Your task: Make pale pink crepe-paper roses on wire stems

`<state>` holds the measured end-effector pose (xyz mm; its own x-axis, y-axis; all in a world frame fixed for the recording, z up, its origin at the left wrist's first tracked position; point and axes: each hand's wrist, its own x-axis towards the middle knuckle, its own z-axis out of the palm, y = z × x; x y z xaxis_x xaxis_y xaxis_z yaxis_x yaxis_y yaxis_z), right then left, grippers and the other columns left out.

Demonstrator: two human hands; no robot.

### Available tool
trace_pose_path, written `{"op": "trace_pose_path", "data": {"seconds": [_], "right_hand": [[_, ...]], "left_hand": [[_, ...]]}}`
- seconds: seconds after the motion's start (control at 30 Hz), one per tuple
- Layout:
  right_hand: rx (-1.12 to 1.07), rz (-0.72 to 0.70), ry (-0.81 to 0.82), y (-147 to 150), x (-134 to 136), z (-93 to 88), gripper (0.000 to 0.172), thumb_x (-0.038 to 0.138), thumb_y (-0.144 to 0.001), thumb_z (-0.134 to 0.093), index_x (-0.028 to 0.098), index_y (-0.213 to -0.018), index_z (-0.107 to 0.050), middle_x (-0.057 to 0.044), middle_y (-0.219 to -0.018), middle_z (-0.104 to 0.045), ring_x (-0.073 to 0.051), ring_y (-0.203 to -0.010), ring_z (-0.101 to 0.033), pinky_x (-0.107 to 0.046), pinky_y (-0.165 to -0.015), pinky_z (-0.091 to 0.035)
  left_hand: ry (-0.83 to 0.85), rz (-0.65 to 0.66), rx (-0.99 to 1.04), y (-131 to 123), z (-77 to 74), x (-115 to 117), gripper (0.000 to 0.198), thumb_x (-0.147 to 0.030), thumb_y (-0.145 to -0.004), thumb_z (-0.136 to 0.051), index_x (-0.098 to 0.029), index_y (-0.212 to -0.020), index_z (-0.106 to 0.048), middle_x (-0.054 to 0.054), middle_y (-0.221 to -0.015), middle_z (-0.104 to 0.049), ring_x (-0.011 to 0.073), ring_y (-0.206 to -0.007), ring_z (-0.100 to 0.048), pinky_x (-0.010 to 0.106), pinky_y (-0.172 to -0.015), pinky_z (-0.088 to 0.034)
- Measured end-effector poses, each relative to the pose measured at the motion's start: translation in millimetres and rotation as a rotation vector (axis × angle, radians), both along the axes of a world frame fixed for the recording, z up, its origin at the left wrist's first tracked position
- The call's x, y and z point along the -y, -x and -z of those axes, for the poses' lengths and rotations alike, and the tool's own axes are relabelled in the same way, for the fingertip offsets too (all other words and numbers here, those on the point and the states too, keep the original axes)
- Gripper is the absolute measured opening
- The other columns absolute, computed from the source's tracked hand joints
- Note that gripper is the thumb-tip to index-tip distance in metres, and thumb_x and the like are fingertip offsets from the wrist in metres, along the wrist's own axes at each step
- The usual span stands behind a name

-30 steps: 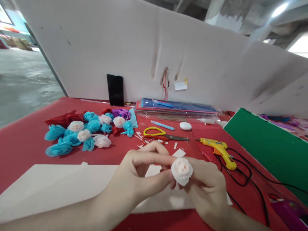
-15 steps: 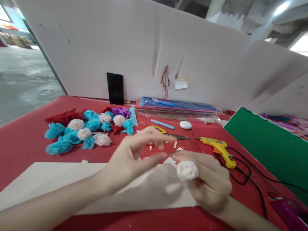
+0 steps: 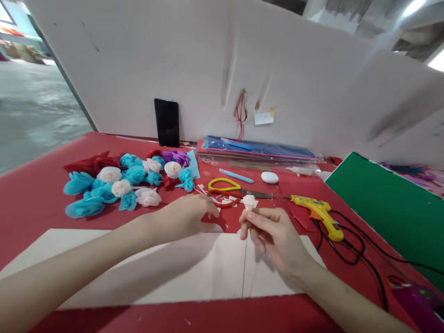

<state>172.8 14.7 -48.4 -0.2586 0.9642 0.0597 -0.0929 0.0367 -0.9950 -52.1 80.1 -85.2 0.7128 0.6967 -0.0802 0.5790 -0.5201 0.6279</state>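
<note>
My right hand (image 3: pixel 274 236) pinches a small white crepe-paper flower (image 3: pixel 249 201) upright between thumb and fingertips, above the top edge of a pale board (image 3: pixel 166 273). To its left, my left hand (image 3: pixel 187 215) reaches low over the board's far edge, palm down. Its thumb and forefinger are bent and apart, close to a pale paper piece (image 3: pixel 215 228) that they partly cover. Just beyond both hands lie scissors (image 3: pixel 225 181) with yellow and red handles, among white paper scraps (image 3: pixel 227 200).
Blue, white, red and purple paper flowers (image 3: pixel 133 175) are heaped at left. At right are a yellow glue gun (image 3: pixel 319 212) with a black cord and a green board (image 3: pixel 385 212). A phone (image 3: pixel 167 122), pen (image 3: pixel 236 175) and white oval object (image 3: pixel 269 177) stand or lie farther back.
My left hand has moved down and away from the flower toward the scraps. My right hand has turned, raising the flower upright and shifting it left and away from me.
</note>
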Motion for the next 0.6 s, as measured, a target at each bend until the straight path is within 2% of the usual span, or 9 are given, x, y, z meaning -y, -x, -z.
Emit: {"op": "trace_pose_path", "data": {"seconds": [0.13,0.2,0.23,0.3,0.37,0.5,0.6], "right_hand": [[-0.048,-0.111,0.152,2.3,-6.5,36.4,0.036,0.041,-0.095,-0.072,0.013,-0.073,-0.071,0.002,-0.06,-0.067,-0.004,-0.038,-0.039,-0.021,-0.041,-0.03],[-0.046,-0.171,0.188,1.7,-6.1,55.0,0.034,0.045,-0.104,-0.067,0.015,-0.087,-0.069,0.005,-0.068,-0.065,-0.006,-0.044,-0.049,-0.02,-0.043,-0.042],[-0.042,-0.193,0.2,1.1,-5.6,62.6,0.03,0.043,-0.105,-0.066,0.014,-0.095,-0.07,0.003,-0.077,-0.069,-0.009,-0.053,-0.059,-0.022,-0.05,-0.051],[-0.038,-0.22,0.205,-0.2,-4.8,72.4,0.026,0.041,-0.106,-0.066,0.015,-0.107,-0.07,0.0,-0.089,-0.072,-0.012,-0.066,-0.068,-0.027,-0.06,-0.06],[-0.039,-0.221,0.184,-0.5,-4.7,73.7,0.027,0.042,-0.106,-0.066,0.015,-0.104,-0.07,0.001,-0.086,-0.071,-0.011,-0.062,-0.066,-0.025,-0.057,-0.057],[-0.027,-0.164,0.057,2.8,-3.6,55.3,0.047,0.054,-0.104,-0.06,0.015,-0.08,-0.069,0.002,-0.064,-0.066,-0.005,-0.04,-0.042,-0.019,-0.038,-0.035],[0.039,-0.129,-0.134,4.0,0.7,34.8,0.043,0.05,-0.102,-0.065,0.017,-0.076,-0.074,0.0,-0.06,-0.068,-0.007,-0.04,-0.042,-0.021,-0.039,-0.038]], "left_hand": [[0.062,-0.082,-0.037,-0.9,14.7,-1.3,0.03,-0.041,-0.101,-0.069,-0.018,-0.12,-0.07,0.007,-0.125,-0.071,0.028,-0.107,-0.071,0.046,-0.092,-0.063],[0.103,-0.105,-0.036,0.1,18.9,-3.3,0.03,-0.041,-0.101,-0.069,-0.018,-0.12,-0.07,0.007,-0.125,-0.071,0.0288,-0.107,-0.071,0.046,-0.092,-0.064],[0.125,-0.109,-0.031,0.3,19.4,-4.6,0.03,-0.041,-0.101,-0.07,-0.018,-0.12,-0.07,0.007,-0.125,-0.071,0.0287,-0.107,-0.071,0.046,-0.092,-0.064],[0.179,-0.105,-0.016,-0.3,17.3,-7.6,0.03,-0.039,-0.101,-0.07,-0.018,-0.122,-0.069,0.008,-0.126,-0.071,0.0273,-0.107,-0.071,0.046,-0.092,-0.064],[0.228,-0.11,0.012,-1.8,12.1,-10.8,0.031,-0.039,-0.101,-0.07,-0.018,-0.123,-0.069,0.008,-0.126,-0.071,0.0275,-0.107,-0.072,0.046,-0.092,-0.064],[0.302,-0.164,0.109,-5.3,-6.6,-12.5,0.03,-0.04,-0.102,-0.07,-0.016,-0.12,-0.069,0.007,-0.119,-0.073,0.0253,-0.101,-0.073,0.044,-0.087,-0.065],[0.28,-0.227,0.222,-5.3,-27.5,-6.7,0.026,-0.04,-0.102,-0.069,-0.016,-0.11,-0.071,0.005,-0.106,-0.074,0.0215,-0.091,-0.073,0.04,-0.082,-0.064]]}}
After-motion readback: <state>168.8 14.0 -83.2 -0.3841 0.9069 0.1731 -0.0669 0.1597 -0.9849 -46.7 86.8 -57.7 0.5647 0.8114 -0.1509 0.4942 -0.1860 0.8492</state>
